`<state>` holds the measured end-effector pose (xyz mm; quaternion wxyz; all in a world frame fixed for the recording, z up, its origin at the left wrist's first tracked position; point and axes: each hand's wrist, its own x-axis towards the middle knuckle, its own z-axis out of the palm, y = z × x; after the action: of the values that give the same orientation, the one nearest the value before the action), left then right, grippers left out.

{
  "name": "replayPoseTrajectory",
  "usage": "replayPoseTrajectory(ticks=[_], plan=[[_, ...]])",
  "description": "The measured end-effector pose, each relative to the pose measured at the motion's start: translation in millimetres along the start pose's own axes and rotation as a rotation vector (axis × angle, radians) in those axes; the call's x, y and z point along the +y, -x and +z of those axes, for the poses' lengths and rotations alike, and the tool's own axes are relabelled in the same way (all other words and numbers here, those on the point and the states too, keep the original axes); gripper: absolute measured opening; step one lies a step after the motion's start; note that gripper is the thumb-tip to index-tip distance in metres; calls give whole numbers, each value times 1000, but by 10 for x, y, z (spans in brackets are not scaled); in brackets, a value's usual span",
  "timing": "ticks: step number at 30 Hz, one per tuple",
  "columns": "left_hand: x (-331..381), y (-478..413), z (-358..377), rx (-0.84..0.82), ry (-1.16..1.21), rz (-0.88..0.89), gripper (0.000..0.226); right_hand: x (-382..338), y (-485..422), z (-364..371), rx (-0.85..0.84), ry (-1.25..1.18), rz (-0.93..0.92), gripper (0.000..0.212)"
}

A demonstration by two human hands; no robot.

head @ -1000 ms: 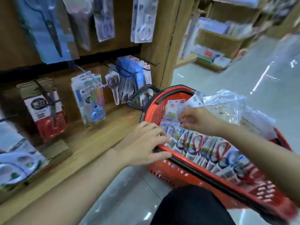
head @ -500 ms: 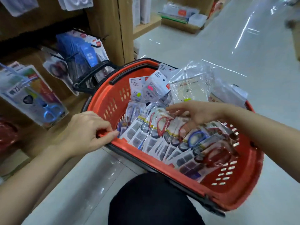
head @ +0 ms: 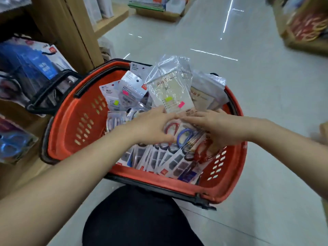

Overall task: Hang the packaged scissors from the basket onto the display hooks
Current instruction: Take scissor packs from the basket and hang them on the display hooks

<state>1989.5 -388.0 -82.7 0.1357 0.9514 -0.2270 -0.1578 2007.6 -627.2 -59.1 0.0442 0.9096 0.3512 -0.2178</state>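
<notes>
A red basket (head: 71,125) stands on the floor in front of me, filled with packaged scissors (head: 170,157) standing in a row, with red and blue handles showing. Both my hands are inside it over that row. My left hand (head: 150,126) curls round the tops of several packs, fingers behind and thumb in front. My right hand (head: 218,128) lies across the packs beside it, fingers pointing left and thumb tucked down among them. Display hooks (head: 48,53) on the wooden shelf at the left carry blue packs (head: 40,66) and blue-handled scissors (head: 12,141).
Clear plastic bags (head: 170,89) and white carded packs (head: 129,91) fill the basket's far half. Its black handle (head: 51,89) leans against the shelf. My black-clad knee (head: 138,215) is below the basket. A cardboard box (head: 305,23) stands far right on the grey floor.
My left hand left the basket's near rim and went into the basket onto the scissors packs. My right hand stayed among the packs. The view swung down and right, away from the hooks.
</notes>
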Motion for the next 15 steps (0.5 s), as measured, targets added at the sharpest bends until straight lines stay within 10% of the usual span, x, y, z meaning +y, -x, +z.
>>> replayPoseTrajectory(ticks=[7,15], plan=[[64,-350,219,151,50,31,60,65,190,387,309,-189,11,62],[-87,-282,144,129,519,-112,37,87,333,346,214,-242,-12,50]])
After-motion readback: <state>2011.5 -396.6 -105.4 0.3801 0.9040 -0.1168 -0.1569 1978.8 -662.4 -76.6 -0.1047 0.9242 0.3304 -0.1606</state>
